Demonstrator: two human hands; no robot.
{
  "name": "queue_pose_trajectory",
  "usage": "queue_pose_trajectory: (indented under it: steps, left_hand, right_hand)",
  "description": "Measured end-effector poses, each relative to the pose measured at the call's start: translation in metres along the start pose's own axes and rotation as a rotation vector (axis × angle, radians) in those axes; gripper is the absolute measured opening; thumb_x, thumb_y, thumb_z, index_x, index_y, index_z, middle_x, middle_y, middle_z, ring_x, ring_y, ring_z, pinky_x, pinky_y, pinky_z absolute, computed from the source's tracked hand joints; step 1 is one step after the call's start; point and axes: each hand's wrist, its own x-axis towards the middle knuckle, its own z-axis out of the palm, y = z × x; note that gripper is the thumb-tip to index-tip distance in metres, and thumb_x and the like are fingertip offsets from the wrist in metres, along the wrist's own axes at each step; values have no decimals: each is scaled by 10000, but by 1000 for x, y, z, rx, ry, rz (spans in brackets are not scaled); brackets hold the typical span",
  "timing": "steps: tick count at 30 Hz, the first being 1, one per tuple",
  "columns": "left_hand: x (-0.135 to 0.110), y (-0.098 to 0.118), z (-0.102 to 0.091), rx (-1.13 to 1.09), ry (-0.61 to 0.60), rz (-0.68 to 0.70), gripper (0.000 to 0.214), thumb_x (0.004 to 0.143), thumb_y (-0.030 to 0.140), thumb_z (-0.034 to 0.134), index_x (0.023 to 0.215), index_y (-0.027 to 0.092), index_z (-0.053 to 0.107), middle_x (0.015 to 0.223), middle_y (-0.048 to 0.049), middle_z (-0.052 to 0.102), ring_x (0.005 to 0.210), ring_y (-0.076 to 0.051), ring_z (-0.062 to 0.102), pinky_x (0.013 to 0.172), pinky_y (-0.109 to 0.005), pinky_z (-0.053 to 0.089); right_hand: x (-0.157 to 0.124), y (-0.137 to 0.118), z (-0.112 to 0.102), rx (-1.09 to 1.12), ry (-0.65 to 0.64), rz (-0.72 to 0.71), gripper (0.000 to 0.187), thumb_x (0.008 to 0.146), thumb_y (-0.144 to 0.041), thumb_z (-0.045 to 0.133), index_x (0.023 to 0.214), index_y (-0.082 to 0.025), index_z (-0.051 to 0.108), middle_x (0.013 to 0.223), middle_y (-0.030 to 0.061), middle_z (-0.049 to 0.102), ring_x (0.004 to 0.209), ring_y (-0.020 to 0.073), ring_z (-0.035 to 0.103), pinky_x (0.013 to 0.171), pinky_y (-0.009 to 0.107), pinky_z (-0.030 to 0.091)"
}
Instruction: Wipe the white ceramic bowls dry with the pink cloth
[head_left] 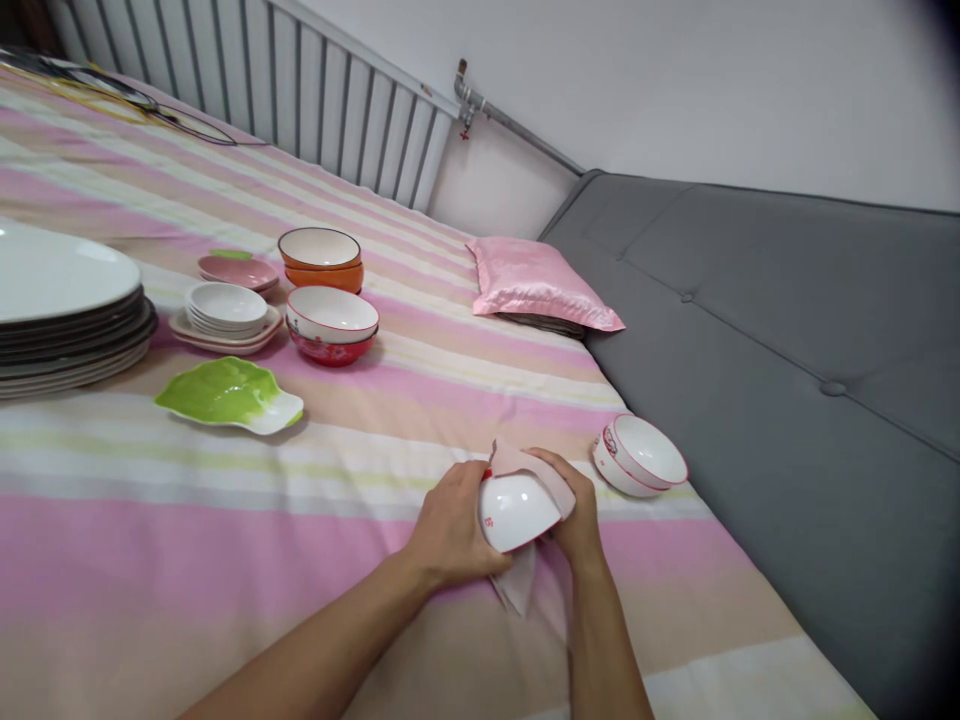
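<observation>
A white bowl point(519, 510) with a red rim and a small red mark is held tilted over the bed, its outer side towards me. My left hand point(454, 525) grips its left side, fingers wrapped at the back and thumb along the lower edge. Pressed to the bowl's right side by my right hand point(577, 510) is a pale pink cloth or paper point(536, 470), with a corner hanging below. Both hands are closed. To the right, two nested white bowls point(641, 455) with red rims rest near the headboard.
Plates point(67, 270) are stacked at the left. Near them are a green leaf-shaped dish point(221, 392), small white dishes point(229, 303), red bowls point(334, 322) and orange bowls point(322, 258). A pink pillow point(536, 280) lies against the grey headboard point(750, 300). Cables point(135, 100) lie far left.
</observation>
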Motion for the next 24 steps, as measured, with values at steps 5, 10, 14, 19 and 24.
queue_pose_trajectory:
  steps: [5, 10, 14, 19, 24]
  left_hand:
    - [0, -1, 1, 37, 34, -17, 472, 485, 233, 654, 918, 211, 467, 890, -46, 564, 811, -245, 541, 694, -352, 443]
    - [2, -3, 3, -7, 38, 108, 331, 570, 220, 623, 889, 224, 535, 902, -28, 611, 857, -238, 580, 791, -353, 459]
    - [2, -4, 3, -69, 68, 69, 457, 563, 274, 678, 998, 214, 551, 996, -44, 624, 916, -249, 592, 830, -360, 475]
    - [3, -3, 4, -25, 36, 61, 375, 613, 260, 652, 977, 224, 565, 970, -36, 631, 903, -239, 588, 816, -354, 474]
    - [3, -2, 6, 80, 32, 52, 322, 577, 187, 610, 892, 223, 551, 899, -37, 601, 835, -232, 565, 729, -335, 457]
  right_hand:
    - [-4, -18, 3, -314, -44, -240, 285, 804, -117, 502, 986, -205, 703, 1083, 64, 687, 1029, 214, 618, 911, 358, 458]
    - [-9, -33, 21, -703, -70, -528, 224, 884, -140, 520, 974, -241, 699, 1065, 28, 701, 1045, 241, 596, 923, 392, 394]
    - [-13, -38, 31, -839, -103, -590, 180, 886, -154, 552, 982, -236, 679, 1090, 13, 698, 1081, 264, 570, 981, 414, 334]
    - [-9, -36, 23, -804, -153, -564, 227, 883, -143, 528, 1016, -251, 677, 1102, 10, 692, 1082, 252, 569, 967, 406, 360]
    - [-4, -29, 9, -604, -136, -459, 306, 829, -106, 492, 1026, -238, 687, 1090, 40, 688, 1081, 228, 579, 942, 380, 418]
